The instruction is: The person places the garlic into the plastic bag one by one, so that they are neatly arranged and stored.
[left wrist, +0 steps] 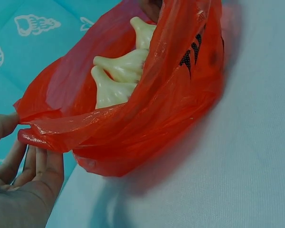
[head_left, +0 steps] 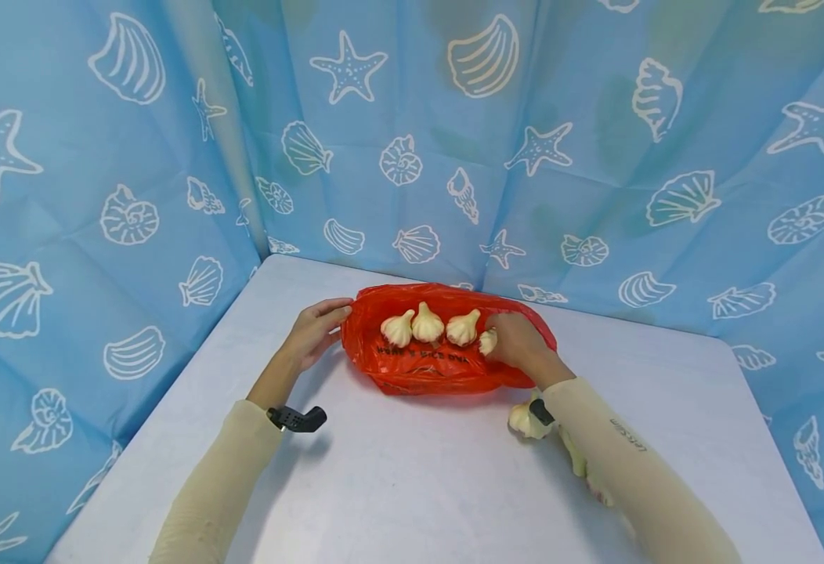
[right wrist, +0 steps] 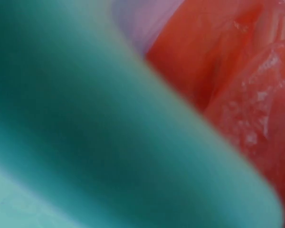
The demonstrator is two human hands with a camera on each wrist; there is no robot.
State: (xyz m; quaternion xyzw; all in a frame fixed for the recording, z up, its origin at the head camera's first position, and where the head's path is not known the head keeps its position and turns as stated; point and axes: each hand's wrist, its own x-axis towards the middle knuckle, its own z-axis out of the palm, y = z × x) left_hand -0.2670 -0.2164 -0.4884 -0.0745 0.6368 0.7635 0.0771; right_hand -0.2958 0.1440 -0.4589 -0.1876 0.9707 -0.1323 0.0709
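An opened red plastic bag [head_left: 377,368] with dark printing lies on the table. Three whitish garlic bulbs [head_left: 427,323] sit in a row inside it, stems up. My left hand [head_left: 311,335] is at the bag's left end; in the left wrist view the thumb and fingers of that hand [left wrist: 35,183] pinch the bag's rim [left wrist: 42,130]. My right hand [head_left: 521,345] reaches into the right end of the bag and holds another garlic bulb [head_left: 488,341], its fingers partly hidden. A sleeve [right wrist: 109,118] covers most of the right wrist view, beside the red plastic [right wrist: 256,104].
More garlic bulbs [head_left: 527,421] lie on the white table [head_left: 398,486] under and beside the right forearm, partly hidden by it. A blue curtain [head_left: 412,110] with shells and starfish hangs behind the table and along its sides.
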